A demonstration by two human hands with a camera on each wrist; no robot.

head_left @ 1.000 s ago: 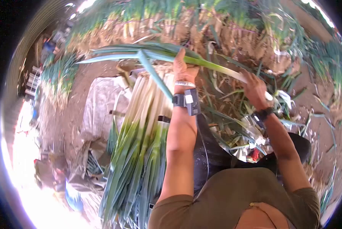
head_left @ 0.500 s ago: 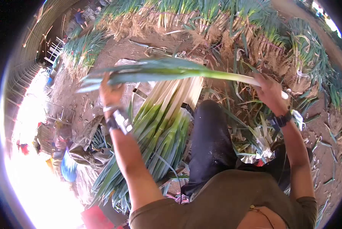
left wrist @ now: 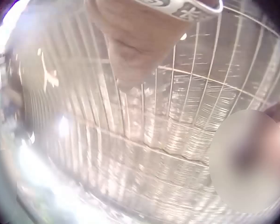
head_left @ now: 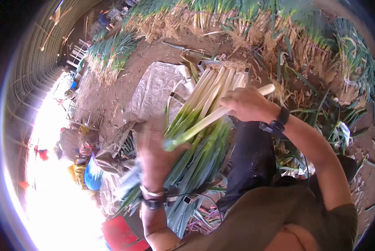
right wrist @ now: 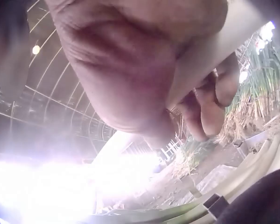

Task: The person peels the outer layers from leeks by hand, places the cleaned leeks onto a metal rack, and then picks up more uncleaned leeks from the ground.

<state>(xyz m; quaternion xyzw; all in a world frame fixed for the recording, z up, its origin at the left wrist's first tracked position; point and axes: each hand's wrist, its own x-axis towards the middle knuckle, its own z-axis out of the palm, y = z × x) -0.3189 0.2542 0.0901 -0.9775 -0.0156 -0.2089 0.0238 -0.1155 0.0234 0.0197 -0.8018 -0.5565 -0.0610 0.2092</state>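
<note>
My right hand [head_left: 251,103] grips a leek [head_left: 206,120] by its white shank, which slants down to the left with the root end sticking out past the hand. In the right wrist view the fingers curl round the pale shank [right wrist: 214,51]. Blurred by motion, my left hand [head_left: 154,152] is at the leek's green end, its thumb side toward the stalk; whether its fingers close on the leaves I cannot tell. Below both hands a pile of leeks [head_left: 195,140] lies lengthwise, white ends away from me, in a metal-framed rack [head_left: 187,200].
Bundled leeks with roots [head_left: 221,19] line the far side, and another bundle [head_left: 112,56] stands at left. A pale sheet [head_left: 158,90] lies left of the rack. My dark-trousered knee [head_left: 251,146] is at its right, near scattered leaf trimmings [head_left: 317,108]. A red object [head_left: 120,234] sits lower left.
The leek was held nearly level above the pile and now tilts down to the left. My right hand came left and nearer; my left hand moved left along the leaves, then down toward me.
</note>
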